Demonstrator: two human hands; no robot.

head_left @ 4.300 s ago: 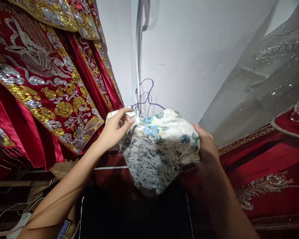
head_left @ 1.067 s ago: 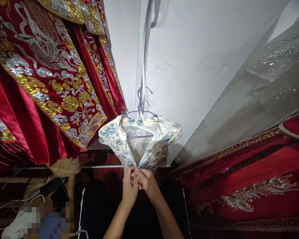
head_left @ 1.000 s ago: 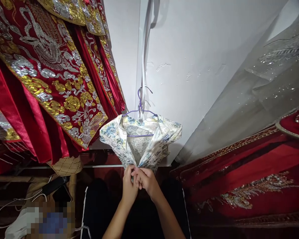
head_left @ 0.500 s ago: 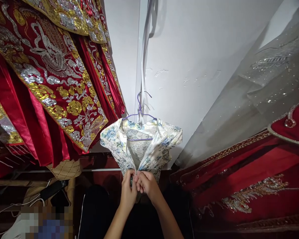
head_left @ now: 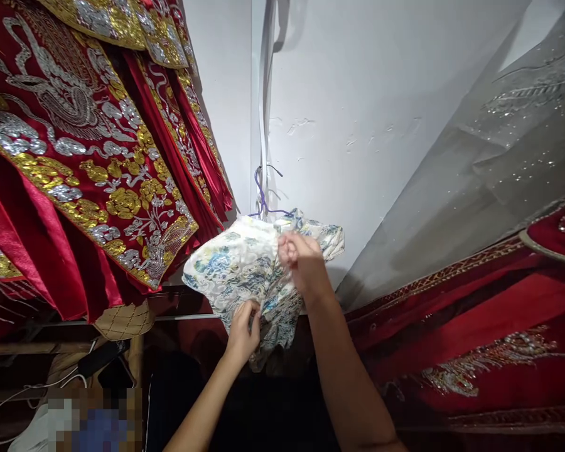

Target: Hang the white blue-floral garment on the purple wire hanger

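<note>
A short-sleeved white dress (head_left: 226, 257) with blue and yellow flowers hangs on a thin purple wire hanger (head_left: 263, 204). Its front opening is closed up to near the neck. My left hand (head_left: 243, 333) pinches the cloth low on the front, beside the closing line. Higher up, near the collar, my right hand (head_left: 302, 257) is closed with its fingers bunched at the top of the zipper line. The zipper pull itself is hidden by those fingers, which are slightly blurred. The dress's lower end is dim.
Red gowns with gold and silver embroidery (head_left: 122, 201) hang at left. On the right are a sheer sparkly fabric (head_left: 513, 144) and a red beaded gown (head_left: 499, 314). A pale strap (head_left: 262, 94) runs down the white wall (head_left: 358, 75). A bamboo rack (head_left: 135, 358) stands lower left.
My right hand has moved up and right, from beside my left hand to the neck. The V-shaped front opening has closed. My left hand stays low, holding the cloth.
</note>
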